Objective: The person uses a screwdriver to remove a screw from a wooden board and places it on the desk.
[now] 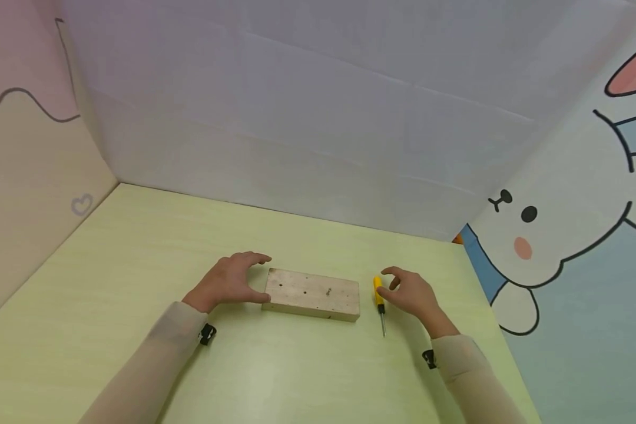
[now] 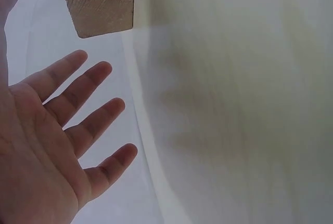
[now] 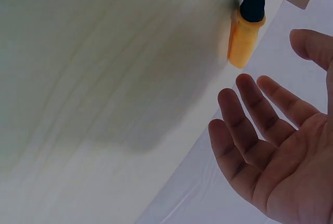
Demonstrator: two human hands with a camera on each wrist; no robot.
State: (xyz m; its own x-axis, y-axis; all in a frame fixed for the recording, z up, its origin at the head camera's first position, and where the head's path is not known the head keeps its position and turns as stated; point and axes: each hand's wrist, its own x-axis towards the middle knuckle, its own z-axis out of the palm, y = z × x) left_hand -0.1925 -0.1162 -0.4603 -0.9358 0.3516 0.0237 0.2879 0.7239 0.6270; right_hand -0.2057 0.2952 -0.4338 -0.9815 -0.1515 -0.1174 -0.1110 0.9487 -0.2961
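Head: right of the wooden block (image 1: 315,299) I see the screwdriver (image 1: 380,306), probably light, best held by its handle (image 1: 377,283). Left wrist: my left hand (image 2: 49,140) spreads, empty, beside the block. Right wrist: my right hand (image 3: 285,164) gapes loosely, empty.

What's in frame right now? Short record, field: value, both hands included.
Left hand: fingers spread, at the block's left end; thumb contact unclear
Right hand: holding nothing, beside the screwdriver handle
Block: wooden, flat on the table, between the hands
Block top: small upright piece toward the right, type unclear
Screwdriver: yellow-black handle, right of block, tip toward the person
Right wall: rabbit print
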